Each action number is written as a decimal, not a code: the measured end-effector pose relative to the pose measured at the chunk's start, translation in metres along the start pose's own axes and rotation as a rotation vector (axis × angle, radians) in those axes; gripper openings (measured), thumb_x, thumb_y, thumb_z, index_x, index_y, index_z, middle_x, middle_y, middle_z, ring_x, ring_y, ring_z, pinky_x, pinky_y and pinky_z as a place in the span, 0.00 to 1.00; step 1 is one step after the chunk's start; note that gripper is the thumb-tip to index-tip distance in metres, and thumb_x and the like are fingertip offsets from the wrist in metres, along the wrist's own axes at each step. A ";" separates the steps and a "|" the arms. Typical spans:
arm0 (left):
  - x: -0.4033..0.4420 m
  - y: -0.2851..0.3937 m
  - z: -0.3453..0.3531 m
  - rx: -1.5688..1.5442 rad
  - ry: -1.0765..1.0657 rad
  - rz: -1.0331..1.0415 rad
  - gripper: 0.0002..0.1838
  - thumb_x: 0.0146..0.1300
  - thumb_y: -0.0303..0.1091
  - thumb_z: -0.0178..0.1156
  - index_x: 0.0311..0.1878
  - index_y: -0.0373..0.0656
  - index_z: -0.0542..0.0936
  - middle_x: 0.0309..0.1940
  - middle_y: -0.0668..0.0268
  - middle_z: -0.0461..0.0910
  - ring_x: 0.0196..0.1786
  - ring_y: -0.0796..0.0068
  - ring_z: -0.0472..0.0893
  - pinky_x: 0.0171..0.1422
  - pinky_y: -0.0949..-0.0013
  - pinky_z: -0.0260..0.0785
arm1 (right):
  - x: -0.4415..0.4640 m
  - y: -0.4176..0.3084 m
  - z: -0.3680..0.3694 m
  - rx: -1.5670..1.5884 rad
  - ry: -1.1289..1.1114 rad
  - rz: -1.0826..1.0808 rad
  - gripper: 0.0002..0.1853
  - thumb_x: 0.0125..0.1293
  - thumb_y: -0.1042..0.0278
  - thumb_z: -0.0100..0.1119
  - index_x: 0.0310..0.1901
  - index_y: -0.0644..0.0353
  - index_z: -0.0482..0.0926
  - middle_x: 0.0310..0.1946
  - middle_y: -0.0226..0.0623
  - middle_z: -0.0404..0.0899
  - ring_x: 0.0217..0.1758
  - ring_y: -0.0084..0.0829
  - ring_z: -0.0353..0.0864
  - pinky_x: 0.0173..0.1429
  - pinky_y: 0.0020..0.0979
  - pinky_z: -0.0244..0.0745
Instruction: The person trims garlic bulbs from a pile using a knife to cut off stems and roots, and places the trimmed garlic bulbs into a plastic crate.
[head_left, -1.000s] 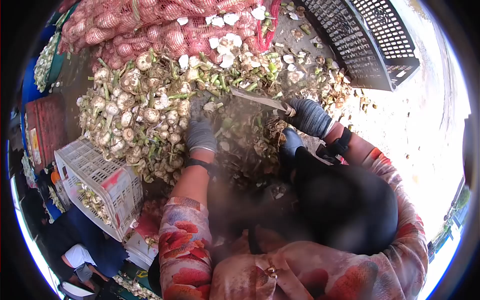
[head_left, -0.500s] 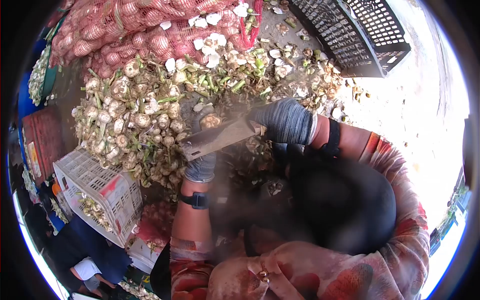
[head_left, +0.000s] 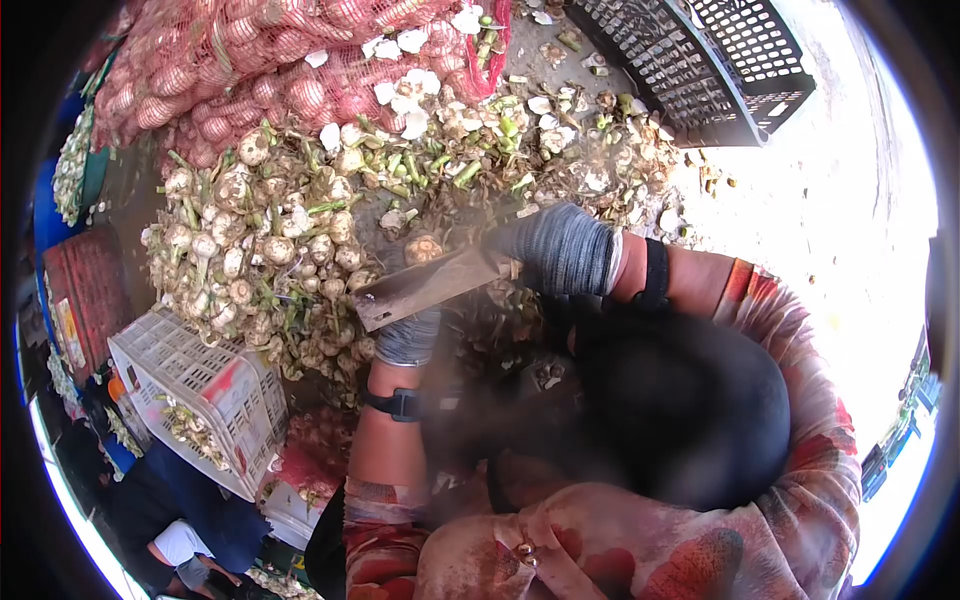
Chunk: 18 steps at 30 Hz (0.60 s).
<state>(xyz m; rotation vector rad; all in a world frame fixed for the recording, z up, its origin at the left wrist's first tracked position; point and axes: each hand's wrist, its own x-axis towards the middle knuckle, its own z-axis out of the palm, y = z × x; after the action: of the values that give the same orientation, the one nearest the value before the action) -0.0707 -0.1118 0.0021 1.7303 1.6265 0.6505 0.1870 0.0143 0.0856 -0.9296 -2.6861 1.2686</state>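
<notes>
Viewing remotely through the head camera, I log the right hand (head_left: 555, 250), gloved, just right of centre in the frame, its fingers folded about the near end of a flat blade (head_left: 430, 290). The blade's long axis slants from that grip toward the left and slightly down the frame, its broad face toward me. The key relation: one cut bulb (head_left: 424, 249) sits just past the blade's upper edge, left of the right hand and nearer the left hand (head_left: 408, 338), whose gloved back shows under the blade's far end. The blade hides the left fingers, so I cannot tell whether they are spread or pinching the bulb. Outward from there, I note a heap of bulbs (head_left: 250, 235) left of centre, stem trimmings (head_left: 465, 172) above the hands, a red mesh sack (head_left: 270, 75) across the upper left, a black crate (head_left: 672, 62) at upper right and a white crate (head_left: 235, 395) at lower left.
</notes>
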 end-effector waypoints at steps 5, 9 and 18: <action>-0.003 0.004 0.008 -0.062 0.084 -0.023 0.14 0.66 0.35 0.59 0.50 0.38 0.79 0.40 0.58 0.83 0.43 0.63 0.83 0.48 0.62 0.75 | 0.000 0.016 0.020 0.016 0.022 -0.053 0.15 0.51 0.67 0.61 0.43 0.51 0.76 0.28 0.43 0.80 0.36 0.48 0.83 0.36 0.46 0.76; 0.003 0.027 0.001 -0.109 0.039 0.002 0.13 0.63 0.32 0.60 0.49 0.38 0.78 0.38 0.58 0.83 0.41 0.62 0.82 0.46 0.63 0.74 | -0.002 0.025 0.027 0.075 0.085 -0.061 0.14 0.53 0.66 0.61 0.43 0.52 0.76 0.29 0.42 0.80 0.37 0.48 0.83 0.37 0.46 0.76; 0.015 0.082 0.001 -0.592 0.051 -0.193 0.25 0.63 0.37 0.63 0.60 0.38 0.67 0.52 0.62 0.73 0.53 0.70 0.74 0.59 0.66 0.68 | -0.023 0.072 0.040 -0.167 0.023 0.154 0.16 0.58 0.60 0.59 0.48 0.51 0.73 0.26 0.44 0.81 0.32 0.49 0.83 0.35 0.46 0.77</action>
<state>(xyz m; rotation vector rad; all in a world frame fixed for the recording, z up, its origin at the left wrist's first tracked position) -0.0141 -0.0969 0.0620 1.1230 1.4194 0.9676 0.2318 0.0100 0.0125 -1.1827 -2.7842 1.0596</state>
